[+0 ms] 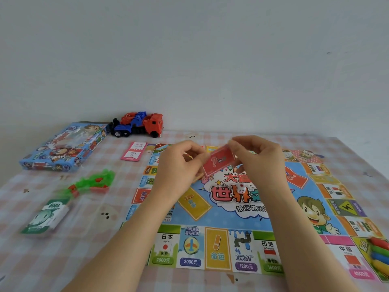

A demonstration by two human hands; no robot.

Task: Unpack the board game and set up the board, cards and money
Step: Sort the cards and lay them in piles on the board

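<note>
Board [231, 218] laid flat on table [63, 260]: done. Pink cards [134, 151] sit just off its far-left corner, die [241, 188] at centre. L hand [176, 165] and R hand [259, 159] both pinch the red card deck [219, 163] by its ends above board centre, not yet on the red slot [294, 178]. Outstanding, est.: money stack [47, 216] lies well left of board, apparently unsorted; yellow slot [193, 203] bare.

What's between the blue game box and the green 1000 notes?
Head view: a heap of green and red plastic pieces lies between the game box and the money stack.
</note>
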